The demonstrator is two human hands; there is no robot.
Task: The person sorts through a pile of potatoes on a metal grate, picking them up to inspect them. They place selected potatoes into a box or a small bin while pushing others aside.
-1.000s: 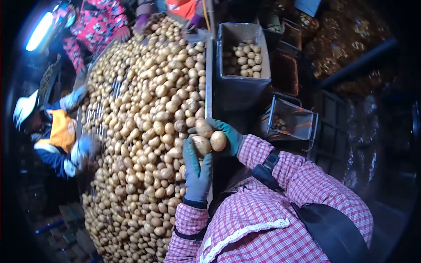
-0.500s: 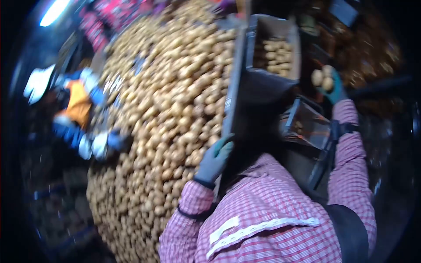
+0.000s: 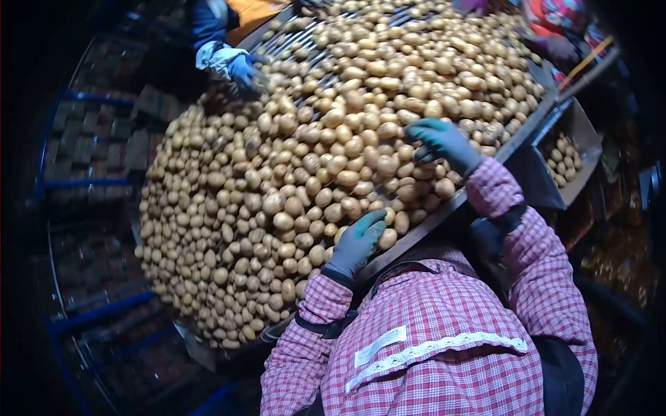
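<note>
A large heap of potatoes covers the sorting table in front of me. My left hand, in a grey glove with teal fingers, rests at the heap's near edge. Its fingers are loosely curved beside a few potatoes, and no potato shows in its grasp. Farther right, my right hand, gloved the same way, reaches over the heap. Its fingers are apart and slightly bent above the potatoes, with none visibly held; the undersides of the fingertips are hidden.
A cardboard box with potatoes stands beyond the table's rim at the right. Across the heap, a co-worker's blue-gloved hand touches potatoes near metal rollers. Another person is at the upper right. Blue rails run along the left.
My view has turned left toward the heap. My right hand has come from the boxes at the right to the heap, and the potatoes it held are gone from it.
</note>
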